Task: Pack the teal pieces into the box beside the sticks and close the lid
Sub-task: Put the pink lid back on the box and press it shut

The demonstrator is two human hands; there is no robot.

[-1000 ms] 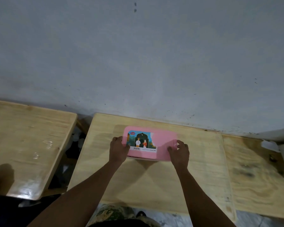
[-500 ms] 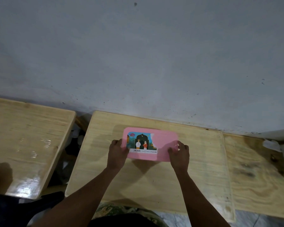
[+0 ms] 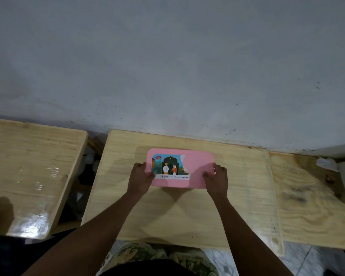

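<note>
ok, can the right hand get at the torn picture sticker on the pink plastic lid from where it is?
Probably yes. The right hand grips the pink plastic lid's right end; the torn picture sticker lies uncovered on top toward the left, with bare lid between.

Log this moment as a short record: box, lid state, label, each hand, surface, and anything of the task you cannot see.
box: pink box, flat on the middle wooden table
lid: on the box; whether it is fully pressed shut cannot be told
label: picture sticker on the lid's left half, torn at its right edge
left hand: left hand gripping the box's left end
right hand: right hand gripping the box's right end
neighbours: another wooden table to the left, a plywood board to the right
not visible: teal pieces, sticks
</note>
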